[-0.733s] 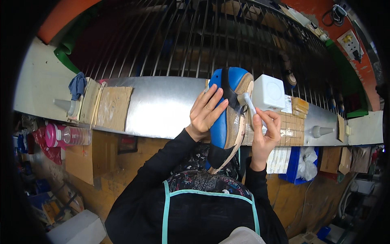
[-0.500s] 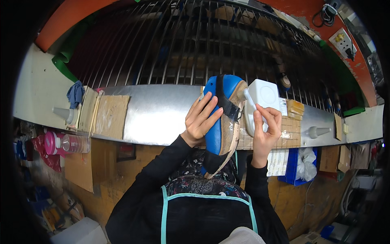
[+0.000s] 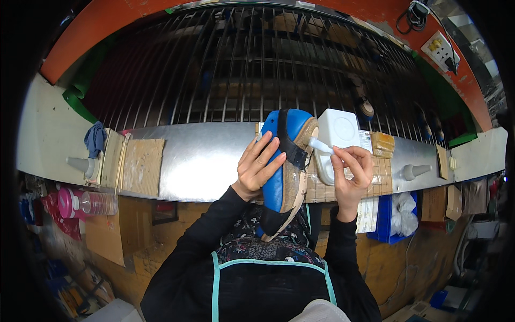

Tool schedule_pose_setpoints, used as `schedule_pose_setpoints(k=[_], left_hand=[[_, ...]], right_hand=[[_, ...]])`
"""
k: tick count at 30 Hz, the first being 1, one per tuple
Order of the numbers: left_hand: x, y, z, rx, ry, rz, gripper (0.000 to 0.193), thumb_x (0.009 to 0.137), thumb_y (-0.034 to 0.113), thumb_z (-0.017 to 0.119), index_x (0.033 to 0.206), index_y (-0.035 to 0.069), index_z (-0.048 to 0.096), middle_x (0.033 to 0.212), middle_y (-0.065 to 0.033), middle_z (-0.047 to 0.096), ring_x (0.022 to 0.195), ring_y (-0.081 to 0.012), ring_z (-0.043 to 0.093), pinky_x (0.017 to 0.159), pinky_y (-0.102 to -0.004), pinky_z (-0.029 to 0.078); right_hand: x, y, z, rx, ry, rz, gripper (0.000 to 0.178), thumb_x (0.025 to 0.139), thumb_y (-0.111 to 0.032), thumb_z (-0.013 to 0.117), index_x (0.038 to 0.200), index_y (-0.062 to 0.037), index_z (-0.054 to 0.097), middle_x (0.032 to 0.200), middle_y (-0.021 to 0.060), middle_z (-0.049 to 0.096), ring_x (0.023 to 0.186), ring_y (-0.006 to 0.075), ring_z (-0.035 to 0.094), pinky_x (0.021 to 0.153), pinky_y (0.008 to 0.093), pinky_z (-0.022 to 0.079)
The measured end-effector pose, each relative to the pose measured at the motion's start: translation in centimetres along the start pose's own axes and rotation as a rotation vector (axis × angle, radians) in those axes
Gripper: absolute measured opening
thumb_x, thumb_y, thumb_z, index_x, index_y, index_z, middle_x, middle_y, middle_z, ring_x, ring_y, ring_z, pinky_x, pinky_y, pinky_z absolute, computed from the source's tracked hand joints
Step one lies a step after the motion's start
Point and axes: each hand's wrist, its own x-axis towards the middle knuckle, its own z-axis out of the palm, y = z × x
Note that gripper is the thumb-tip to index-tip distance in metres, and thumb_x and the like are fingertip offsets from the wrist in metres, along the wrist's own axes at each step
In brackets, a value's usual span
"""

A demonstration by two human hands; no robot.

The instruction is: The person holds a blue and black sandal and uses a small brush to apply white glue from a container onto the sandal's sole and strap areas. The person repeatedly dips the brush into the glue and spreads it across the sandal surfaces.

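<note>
We hold the blue shoe [image 3: 274,188] at frame centre, our left hand [image 3: 253,173] spread along its left side. Our right hand [image 3: 354,170] pinches the white brush [image 3: 322,146] at the shoe's right edge.

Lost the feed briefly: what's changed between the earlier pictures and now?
The right hand swung the brush flatter, its head now nearer the far end of the blue shoe. Nothing was taken up or let go. The left hand still holds the shoe; the white container stayed put.
</note>
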Motion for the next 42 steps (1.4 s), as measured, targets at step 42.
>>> schedule_pose_setpoints(k=[42], left_hand=[[1.7, 0.1, 0.2, -0.019, -0.054, 0.014, 0.042, 0.076, 0.01, 0.072, 0.118, 0.015, 0.065, 0.126, -0.0128, 0.062, 0.119, -0.0342, 0.058, 0.094, -0.0466, 0.051]], right_hand=[[0.9, -0.2, -2.2, -0.155, -0.108, -0.126, 0.023, 0.075, -0.011, 0.078, 0.098, -0.0147, 0.076, 0.093, 0.0004, 0.063, 0.076, 0.0127, 0.053, 0.077, 0.0296, 0.03]])
